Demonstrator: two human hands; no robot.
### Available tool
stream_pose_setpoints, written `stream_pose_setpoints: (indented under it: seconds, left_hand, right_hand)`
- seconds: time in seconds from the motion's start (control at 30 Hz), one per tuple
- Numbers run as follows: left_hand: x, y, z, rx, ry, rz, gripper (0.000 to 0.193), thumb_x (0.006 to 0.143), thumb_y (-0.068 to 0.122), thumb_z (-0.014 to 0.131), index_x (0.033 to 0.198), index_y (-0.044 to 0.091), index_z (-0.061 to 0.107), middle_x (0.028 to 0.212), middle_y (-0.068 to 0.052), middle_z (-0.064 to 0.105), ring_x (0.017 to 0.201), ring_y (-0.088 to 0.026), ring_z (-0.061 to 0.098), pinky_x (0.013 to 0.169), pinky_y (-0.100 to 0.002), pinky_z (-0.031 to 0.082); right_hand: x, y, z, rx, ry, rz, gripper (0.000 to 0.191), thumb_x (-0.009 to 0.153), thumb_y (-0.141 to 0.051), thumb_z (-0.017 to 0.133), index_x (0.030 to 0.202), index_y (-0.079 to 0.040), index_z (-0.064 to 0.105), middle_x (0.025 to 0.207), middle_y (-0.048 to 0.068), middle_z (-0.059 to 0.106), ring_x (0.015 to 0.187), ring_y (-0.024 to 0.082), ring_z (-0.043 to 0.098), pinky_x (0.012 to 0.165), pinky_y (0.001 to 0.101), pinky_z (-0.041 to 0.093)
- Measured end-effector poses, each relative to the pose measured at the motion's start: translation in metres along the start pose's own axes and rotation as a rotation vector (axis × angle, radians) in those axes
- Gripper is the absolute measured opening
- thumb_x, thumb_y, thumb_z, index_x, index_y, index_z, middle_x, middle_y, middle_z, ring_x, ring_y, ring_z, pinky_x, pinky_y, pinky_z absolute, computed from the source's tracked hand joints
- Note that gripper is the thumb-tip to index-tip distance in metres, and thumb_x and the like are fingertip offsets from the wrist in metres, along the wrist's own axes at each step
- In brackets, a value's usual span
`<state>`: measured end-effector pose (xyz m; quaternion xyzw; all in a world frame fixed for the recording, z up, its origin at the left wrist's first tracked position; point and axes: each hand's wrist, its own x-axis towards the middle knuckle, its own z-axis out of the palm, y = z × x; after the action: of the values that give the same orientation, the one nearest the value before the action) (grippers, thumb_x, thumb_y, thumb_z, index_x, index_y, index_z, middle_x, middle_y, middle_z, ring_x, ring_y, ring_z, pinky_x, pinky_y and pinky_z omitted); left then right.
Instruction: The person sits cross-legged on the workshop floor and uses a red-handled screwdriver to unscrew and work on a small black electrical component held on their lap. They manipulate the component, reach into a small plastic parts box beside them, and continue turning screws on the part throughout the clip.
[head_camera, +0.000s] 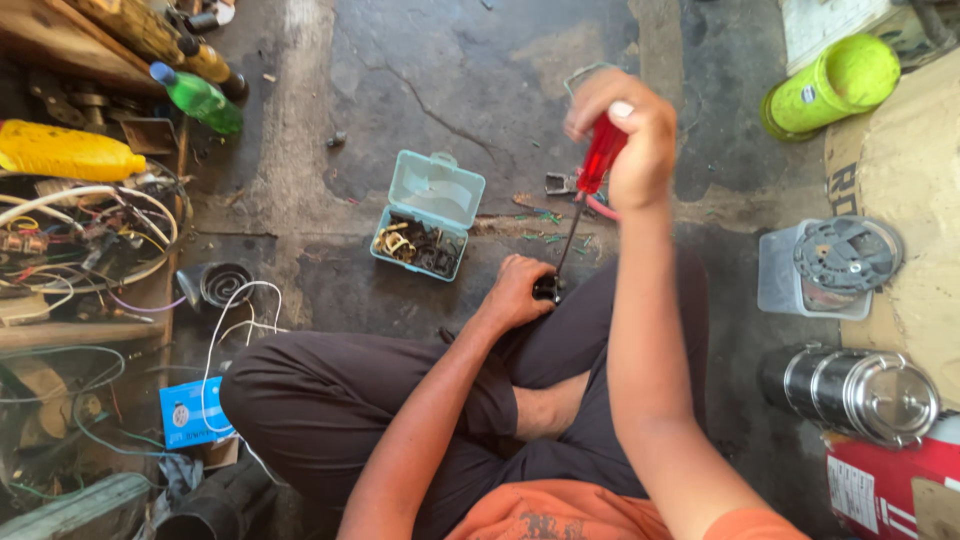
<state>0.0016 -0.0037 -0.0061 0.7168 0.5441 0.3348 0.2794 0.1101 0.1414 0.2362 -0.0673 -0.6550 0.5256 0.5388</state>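
**Ana:** Head view looks straight down at a person sitting cross-legged on a stained, cracked concrete floor (420, 70). Start with the big things: a stack of steel tiffin containers (850, 388) lies on its side at the right, a lime-green can (835, 82) lies further up, and a tangle of wires (85, 235) fills the left edge.

**Ben:** And nearer the middle?

**Ana:** A small teal parts box (428, 213) stands open just beyond the knee, metal bits inside. Then the red-handled screwdriver (590, 190): the right hand (630, 135) is closed in a full fist round its handle, held high, with the shaft sloping down to the left.

**Ben:** Down to what?

**Ana:** A small dark part (546, 288), pinned on the right knee by the left hand (515, 292), whose fingers curl tightly over it. The tip seems to meet it, though the part is too small and shaded to tell what it is.

**Ben:** How would that step go well?

**Ana:** As I judge it, the shaft should stand in line with the screw rather than leaning, so the tip seats fully. Push down along the shaft while turning, and keep the left fingers off the line of the tip, since a slip would run toward the hand or the leg. A firmer rest than a knee would help too.
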Motion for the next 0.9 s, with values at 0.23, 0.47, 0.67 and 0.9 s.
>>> stream_pose_setpoints:
  seconds: [0.23,0.47,0.67,0.9]
  left_hand:
    - [-0.001,0.003,-0.001,-0.011,0.02,-0.022,0.054,0.058,0.023,0.089,0.107,0.008,0.072,0.1,-0.012,0.071,0.106,-0.034,0.063,0.104,-0.045,0.041]
    - [-0.001,0.002,0.0,-0.007,-0.006,-0.038,0.051,0.061,0.022,0.088,0.108,0.008,0.073,0.099,-0.012,0.07,0.106,-0.035,0.062,0.103,-0.045,0.042]
    - [-0.002,0.0,0.001,-0.017,0.033,-0.029,0.052,0.06,0.023,0.088,0.107,0.008,0.072,0.1,-0.012,0.07,0.106,-0.035,0.062,0.104,-0.045,0.041]
    - [-0.001,-0.001,0.001,0.003,0.015,-0.023,0.051,0.06,0.023,0.088,0.107,0.008,0.073,0.099,-0.012,0.07,0.105,-0.035,0.062,0.103,-0.045,0.042]
  right_hand:
    - [0.004,0.014,-0.038,0.932,-0.379,0.361,0.027,0.101,-0.029,0.053,0.087,-0.005,0.055,0.062,0.004,0.053,0.047,0.015,0.043,0.053,0.0367,0.038]
    - [-0.029,-0.001,0.007,-0.336,0.482,0.171,0.033,0.113,-0.032,0.054,0.108,0.001,0.055,0.08,0.009,0.052,0.06,0.018,0.046,0.057,0.0369,0.039]
    - [-0.006,-0.003,-0.029,0.437,-0.192,0.266,0.031,0.106,-0.032,0.058,0.09,-0.005,0.058,0.076,0.013,0.052,0.055,0.018,0.046,0.055,0.034,0.04]
    - [-0.008,-0.001,-0.022,0.377,0.017,0.426,0.02,0.113,-0.023,0.055,0.108,-0.003,0.057,0.064,0.002,0.046,0.051,0.012,0.04,0.053,0.0338,0.038]
